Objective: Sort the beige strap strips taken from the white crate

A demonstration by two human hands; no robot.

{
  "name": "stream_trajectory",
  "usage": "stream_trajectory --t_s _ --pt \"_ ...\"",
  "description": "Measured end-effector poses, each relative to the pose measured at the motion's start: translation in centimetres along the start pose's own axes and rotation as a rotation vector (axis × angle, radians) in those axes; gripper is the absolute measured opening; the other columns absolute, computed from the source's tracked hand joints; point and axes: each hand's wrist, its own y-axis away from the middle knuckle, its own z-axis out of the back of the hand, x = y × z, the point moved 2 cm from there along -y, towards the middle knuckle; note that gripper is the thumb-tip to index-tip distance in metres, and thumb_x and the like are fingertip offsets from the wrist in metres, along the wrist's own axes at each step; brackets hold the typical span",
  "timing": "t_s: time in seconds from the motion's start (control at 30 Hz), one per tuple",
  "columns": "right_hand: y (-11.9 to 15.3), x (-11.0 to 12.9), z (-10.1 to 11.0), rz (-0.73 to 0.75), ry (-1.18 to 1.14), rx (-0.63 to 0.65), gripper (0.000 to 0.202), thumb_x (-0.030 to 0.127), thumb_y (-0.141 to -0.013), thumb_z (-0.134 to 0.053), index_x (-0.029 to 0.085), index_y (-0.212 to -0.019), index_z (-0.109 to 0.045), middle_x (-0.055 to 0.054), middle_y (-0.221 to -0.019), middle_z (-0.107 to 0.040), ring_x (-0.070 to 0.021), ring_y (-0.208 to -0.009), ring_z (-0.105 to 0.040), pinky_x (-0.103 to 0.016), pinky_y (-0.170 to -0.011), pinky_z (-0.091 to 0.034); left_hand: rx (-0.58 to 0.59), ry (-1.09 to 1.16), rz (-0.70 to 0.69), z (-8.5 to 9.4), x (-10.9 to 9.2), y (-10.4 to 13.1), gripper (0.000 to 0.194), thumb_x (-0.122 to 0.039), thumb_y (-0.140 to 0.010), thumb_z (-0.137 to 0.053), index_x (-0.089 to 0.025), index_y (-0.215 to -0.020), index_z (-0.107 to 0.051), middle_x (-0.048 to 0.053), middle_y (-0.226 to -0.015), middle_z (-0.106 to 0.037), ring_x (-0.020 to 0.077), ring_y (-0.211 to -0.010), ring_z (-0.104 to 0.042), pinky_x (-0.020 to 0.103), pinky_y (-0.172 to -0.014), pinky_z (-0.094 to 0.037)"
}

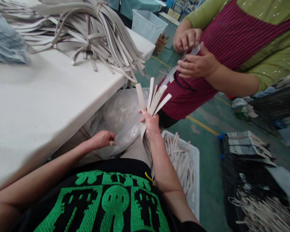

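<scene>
Head view: the beige straps (pixel 156 100) fan upward from your right hand (pixel 151 123), clamped around them beyond the tabletop (pixel 50 93); your left hand (pixel 102 140) curls beside a clear plastic bag (pixel 118 111), whether gripping anything I can't tell.

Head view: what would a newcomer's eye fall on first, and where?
The bright green design on the wearer's black shirt probably catches the eye first, at the bottom. Near the middle, the right hand grips a fan of pale strips, while a big heap of similar strips lies on the white table at upper left. At upper right, a co-worker's magenta apron adds strong colour.
</scene>
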Motion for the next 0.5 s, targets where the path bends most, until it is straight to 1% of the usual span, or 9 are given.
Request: stream_trajectory --t_s 0.1,0.13,0.2,0.27,0.37,0.43,0.5 --pt "-0.5 0.2 0.2 0.008 -0.002 -0.005 0.032 0.043 -0.068 -0.078 0.015 -0.076 -0.064 -0.002 -0.070 -0.073 -0.0045 -0.043 -0.045 -0.019 -0.044 -0.037 -0.060 -0.048 0.017 0.5 -0.8 -0.2 0.017 -0.028 -0.065 -0.082 -0.024 -0.058 -0.067 -0.001 -0.061 -0.062 0.0170 -0.061 -0.053 0.027 -0.061 -0.030" --pt "-0.7 0.3 0.3 0.011 -0.009 -0.009 0.033 0.043 -0.068 -0.078 0.015 -0.077 -0.064 -0.002 -0.070 -0.073 -0.0043 -0.043 -0.045 -0.019 -0.044 -0.037 -0.056 -0.062 0.032 0.5 -0.9 -0.2 0.017 -0.026 -0.064 -0.081 -0.024 -0.058 -0.066 -0.001 -0.059 -0.061 0.0172 -0.060 -0.053 0.028 -0.060 -0.030" --pt "-1.1 0.5 0.6 0.028 -0.026 -0.021 0.033 0.042 -0.068 -0.079 0.014 -0.078 -0.065 -0.001 -0.071 -0.073 -0.0040 -0.043 -0.045 -0.019 -0.045 -0.038 -0.007 -0.057 0.063 0.4 -0.7 -0.1 0.015 -0.025 -0.066 -0.079 -0.024 -0.058 -0.066 -0.002 -0.054 -0.058 0.0169 -0.055 -0.052 0.028 -0.058 -0.029" --pt "-1.7 0.7 1.1 0.056 -0.043 -0.041 0.031 0.041 -0.070 -0.079 0.014 -0.078 -0.065 -0.001 -0.071 -0.072 -0.0036 -0.043 -0.045 -0.019 -0.045 -0.038 0.054 0.018 0.068 0.2 -0.1 0.1 0.014 -0.028 -0.069 -0.075 -0.023 -0.060 -0.066 -0.003 -0.051 -0.057 0.0157 -0.051 -0.050 0.027 -0.057 -0.029" --pt "-2.6 0.7 1.9 0.071 -0.049 -0.074 0.029 0.039 -0.073 -0.078 0.014 -0.077 -0.065 -0.001 -0.071 -0.072 -0.0034 -0.043 -0.043 -0.019 -0.045 -0.038 0.115 0.218 0.035 -0.3 0.7 0.5 0.020 -0.037 -0.069 -0.075 -0.021 -0.060 -0.068 -0.003 -0.054 -0.058 0.0146 -0.054 -0.050 0.025 -0.056 -0.033" --pt "-3.2 0.5 2.4 0.054 -0.051 -0.087 0.030 0.040 -0.073 -0.078 0.014 -0.077 -0.065 -0.001 -0.071 -0.071 -0.0037 -0.043 -0.042 -0.020 -0.045 -0.038 0.191 0.363 0.032 -0.6 1.1 0.9 0.024 -0.043 -0.068 -0.076 -0.020 -0.063 -0.071 -0.002 -0.058 -0.062 0.0153 -0.058 -0.052 0.024 -0.059 -0.038" --pt "-3.8 0.0 2.8 0.035 -0.059 -0.104 0.031 0.041 -0.072 -0.079 0.014 -0.078 -0.065 -0.001 -0.071 -0.071 -0.0038 -0.044 -0.042 -0.020 -0.046 -0.039 0.274 0.449 0.060 -1.0 1.2 1.3 0.025 -0.044 -0.067 -0.076 -0.019 -0.065 -0.074 -0.002 -0.060 -0.064 0.0161 -0.060 -0.054 0.024 -0.061 -0.041"
